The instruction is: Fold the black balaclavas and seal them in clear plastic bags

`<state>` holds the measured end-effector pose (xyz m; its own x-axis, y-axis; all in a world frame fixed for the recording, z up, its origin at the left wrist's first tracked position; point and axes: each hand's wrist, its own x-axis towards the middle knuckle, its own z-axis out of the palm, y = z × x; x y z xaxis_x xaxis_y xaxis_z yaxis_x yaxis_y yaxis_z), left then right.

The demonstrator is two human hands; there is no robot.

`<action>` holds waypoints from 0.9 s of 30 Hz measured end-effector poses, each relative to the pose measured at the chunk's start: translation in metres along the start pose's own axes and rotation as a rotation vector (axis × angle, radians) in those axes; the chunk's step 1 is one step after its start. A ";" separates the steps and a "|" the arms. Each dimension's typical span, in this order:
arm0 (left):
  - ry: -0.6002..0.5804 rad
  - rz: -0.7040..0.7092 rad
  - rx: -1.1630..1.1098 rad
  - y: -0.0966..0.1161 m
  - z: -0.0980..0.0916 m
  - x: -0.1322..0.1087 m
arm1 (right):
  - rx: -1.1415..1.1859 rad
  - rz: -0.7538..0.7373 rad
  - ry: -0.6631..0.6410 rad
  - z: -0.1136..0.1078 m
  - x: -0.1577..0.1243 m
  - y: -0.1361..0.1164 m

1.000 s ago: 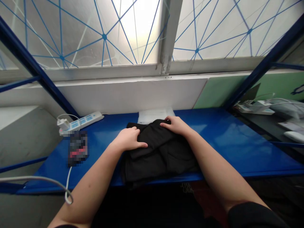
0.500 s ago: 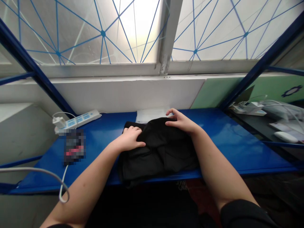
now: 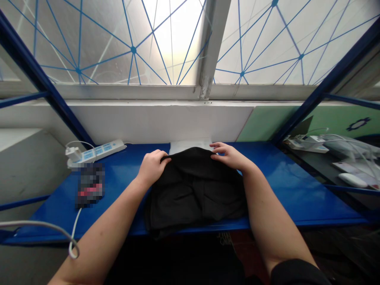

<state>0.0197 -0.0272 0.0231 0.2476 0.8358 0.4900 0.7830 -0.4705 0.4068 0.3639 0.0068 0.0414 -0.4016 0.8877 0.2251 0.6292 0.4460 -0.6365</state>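
A folded black garment [image 3: 196, 190] lies on the blue tabletop, its front part reaching the near edge; its exact kind does not show. At its far left corner, my left hand [image 3: 152, 166] pinches the cloth's edge between thumb and fingers. My right hand [image 3: 228, 156] holds the far right edge with the thumb and bent fingers, the other fingers lifted slightly. Between the two hands the far edge bows upward. Behind the garment, partly covered by it, is a flat whitish sheet-like thing [image 3: 190, 145].
A white power strip [image 3: 102, 152] with a plug and cable sits at the back left, near a pixelated dark object [image 3: 90, 186]. A white cable [image 3: 44, 224] loops over my left forearm. Blue frame posts [image 3: 299, 103] slant on both sides. A right-hand shelf holds a white mouse-like object [image 3: 352, 180].
My left hand has gone from lying on the cloth to pinching its far left corner. The far edge is now pulled out between both hands. The view has shifted slightly.
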 end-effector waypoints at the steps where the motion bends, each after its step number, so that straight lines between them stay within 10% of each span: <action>1: -0.005 -0.017 -0.077 0.000 -0.004 0.000 | 0.030 -0.028 -0.003 -0.004 -0.003 -0.003; 8: -0.609 -0.044 -0.682 -0.001 -0.028 -0.005 | 0.408 0.007 -0.526 -0.042 -0.029 -0.014; 12: -0.341 -0.044 -0.141 -0.011 -0.012 -0.002 | 0.115 0.193 -0.467 -0.023 -0.017 0.000; 15: -0.388 -0.021 0.162 -0.020 0.003 -0.002 | -0.167 0.294 -0.332 0.001 -0.004 0.010; 19: -0.410 0.043 0.151 -0.025 0.007 0.000 | -0.289 0.282 -0.258 0.014 0.002 0.011; 27: 0.069 -0.173 0.072 -0.026 0.006 0.003 | -0.180 0.224 -0.017 0.002 0.000 0.010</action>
<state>0.0031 -0.0108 0.0094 0.0677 0.8798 0.4704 0.8500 -0.2978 0.4346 0.3686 0.0108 0.0337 -0.2495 0.9650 0.0809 0.8109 0.2538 -0.5272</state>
